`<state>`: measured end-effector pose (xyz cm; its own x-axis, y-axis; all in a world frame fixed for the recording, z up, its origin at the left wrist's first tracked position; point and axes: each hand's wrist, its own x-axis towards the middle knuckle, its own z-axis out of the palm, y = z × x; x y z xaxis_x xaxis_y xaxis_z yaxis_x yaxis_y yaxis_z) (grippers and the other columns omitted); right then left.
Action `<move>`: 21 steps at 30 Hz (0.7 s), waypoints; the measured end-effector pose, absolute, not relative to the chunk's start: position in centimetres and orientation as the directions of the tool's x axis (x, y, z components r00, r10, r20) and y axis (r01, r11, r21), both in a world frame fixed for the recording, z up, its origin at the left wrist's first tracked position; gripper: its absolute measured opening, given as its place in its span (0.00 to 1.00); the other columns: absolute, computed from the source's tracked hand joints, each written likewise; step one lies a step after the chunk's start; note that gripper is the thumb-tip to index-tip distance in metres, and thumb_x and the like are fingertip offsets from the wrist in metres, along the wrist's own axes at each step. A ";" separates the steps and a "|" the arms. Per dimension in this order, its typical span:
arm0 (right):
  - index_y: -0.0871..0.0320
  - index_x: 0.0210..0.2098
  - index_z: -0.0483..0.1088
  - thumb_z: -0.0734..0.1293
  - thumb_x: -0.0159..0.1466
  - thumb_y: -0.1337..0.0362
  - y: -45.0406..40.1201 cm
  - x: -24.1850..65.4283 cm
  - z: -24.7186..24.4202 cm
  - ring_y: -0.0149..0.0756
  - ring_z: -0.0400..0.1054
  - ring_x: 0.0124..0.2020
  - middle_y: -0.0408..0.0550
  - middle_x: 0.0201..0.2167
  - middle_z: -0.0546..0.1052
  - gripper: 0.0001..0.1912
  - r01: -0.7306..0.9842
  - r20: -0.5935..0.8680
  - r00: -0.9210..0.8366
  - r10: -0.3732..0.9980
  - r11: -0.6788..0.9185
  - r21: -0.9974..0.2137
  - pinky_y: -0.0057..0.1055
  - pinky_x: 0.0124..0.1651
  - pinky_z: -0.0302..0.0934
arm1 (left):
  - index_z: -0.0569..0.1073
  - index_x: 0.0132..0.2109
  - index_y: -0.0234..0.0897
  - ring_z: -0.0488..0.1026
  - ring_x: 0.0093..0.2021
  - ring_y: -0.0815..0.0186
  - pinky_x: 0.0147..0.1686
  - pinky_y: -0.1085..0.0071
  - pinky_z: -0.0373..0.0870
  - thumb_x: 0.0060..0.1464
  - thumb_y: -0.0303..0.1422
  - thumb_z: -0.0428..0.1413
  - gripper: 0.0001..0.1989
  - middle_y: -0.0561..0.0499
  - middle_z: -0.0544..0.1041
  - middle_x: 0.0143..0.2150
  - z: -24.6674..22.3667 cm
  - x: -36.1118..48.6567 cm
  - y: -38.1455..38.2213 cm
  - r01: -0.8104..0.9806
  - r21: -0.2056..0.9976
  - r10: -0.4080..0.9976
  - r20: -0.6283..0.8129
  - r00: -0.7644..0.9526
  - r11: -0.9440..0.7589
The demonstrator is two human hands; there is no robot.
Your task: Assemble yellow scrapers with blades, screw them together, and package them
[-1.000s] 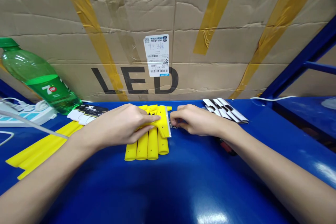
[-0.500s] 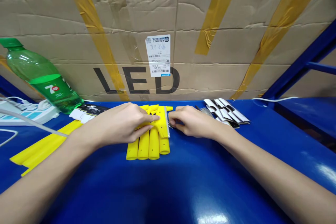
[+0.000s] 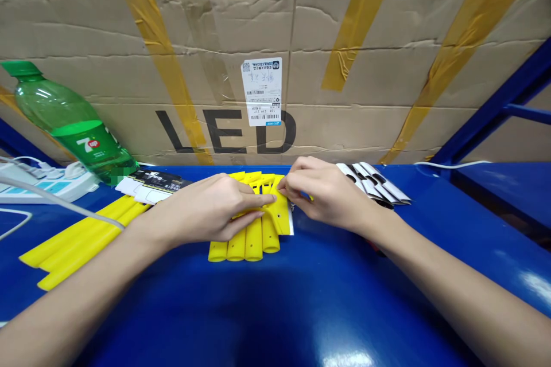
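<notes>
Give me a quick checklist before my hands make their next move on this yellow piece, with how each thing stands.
1. Left hand holding the yellow piece: ok.
2. Right hand up at the piece: ok.
3. Anything pinched in the right hand: cannot tell, its fingers hide it.
4. Hole in the piece uncovered: ok.
5. Cable well apart from left forearm: not ok, it runs up to it in view.

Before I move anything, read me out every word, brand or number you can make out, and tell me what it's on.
"LED": the cardboard box.
"7up": the green bottle.
White label on the box: barcodes and print, too small to read with certainty.
Black-and-white card: small print, not legible enough to quote.
Yellow piece at the left hand: no text visible.
</notes>
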<state>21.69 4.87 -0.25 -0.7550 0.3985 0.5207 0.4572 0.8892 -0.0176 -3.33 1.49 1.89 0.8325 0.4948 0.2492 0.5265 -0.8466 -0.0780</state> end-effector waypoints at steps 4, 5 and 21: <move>0.56 0.32 0.70 0.56 0.70 0.73 4.2 21.7 0.1 0.43 0.64 0.39 0.53 0.32 0.79 0.15 0.388 0.423 -0.864 0.272 0.896 0.216 0.39 0.41 0.55 | 0.81 0.50 0.37 0.77 0.26 0.62 0.26 0.67 0.65 0.67 0.34 0.52 0.14 0.48 0.83 0.31 2.2 -3.3 1.5 0.536 -0.108 0.512 0.184 0.839 -0.838; 0.56 0.32 0.71 0.56 0.70 0.73 4.0 21.7 0.1 0.44 0.64 0.39 0.54 0.33 0.80 0.15 0.368 0.393 -0.884 0.254 0.896 0.247 0.40 0.41 0.55 | 0.81 0.51 0.37 0.77 0.26 0.62 0.26 0.67 0.65 0.67 0.34 0.52 0.14 0.48 0.83 0.31 2.2 -3.3 1.5 0.538 -0.109 0.515 0.182 0.838 -0.836; 0.54 0.26 0.54 0.66 0.61 0.71 6.5 22.0 -1.6 0.34 0.64 0.30 0.42 0.26 0.71 0.15 0.630 0.288 -0.625 0.726 0.686 -0.364 0.31 0.36 0.52 | 0.81 0.54 0.36 0.80 0.29 0.60 0.27 0.67 0.68 0.67 0.34 0.51 0.17 0.45 0.85 0.36 3.0 -4.3 2.2 0.573 -0.076 0.561 0.134 0.817 -0.816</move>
